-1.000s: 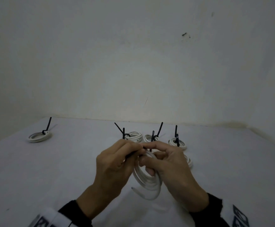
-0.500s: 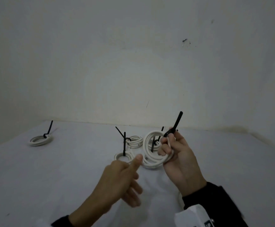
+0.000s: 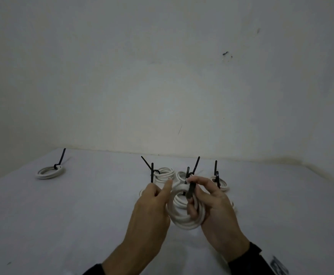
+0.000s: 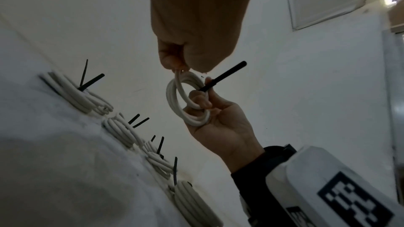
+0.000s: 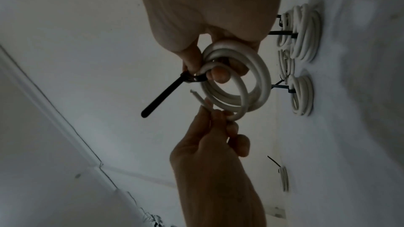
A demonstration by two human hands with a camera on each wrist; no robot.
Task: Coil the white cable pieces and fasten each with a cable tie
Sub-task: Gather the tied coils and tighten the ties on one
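My right hand (image 3: pixel 213 207) clamps the white cable coil (image 3: pixel 184 213) at its black cable tie (image 5: pixel 161 96), held above the table; left hand (image 5: pixel 216 137) pinches the springy loose end; light, stiff, best gripped beside the tie.

Smooth, matt white cable coil (image 3: pixel 184 219) — likely plastic-sheathed; black plastic cable tie (image 3: pixel 191 190).

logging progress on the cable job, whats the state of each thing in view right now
held cable coil: coiled, off the table, tie on it
black cable tie: looped round the coil, tail sticking out
right hand: grips the coil at the tie
left hand: pinches the coil's free end
finished coil: tied, lying on the table
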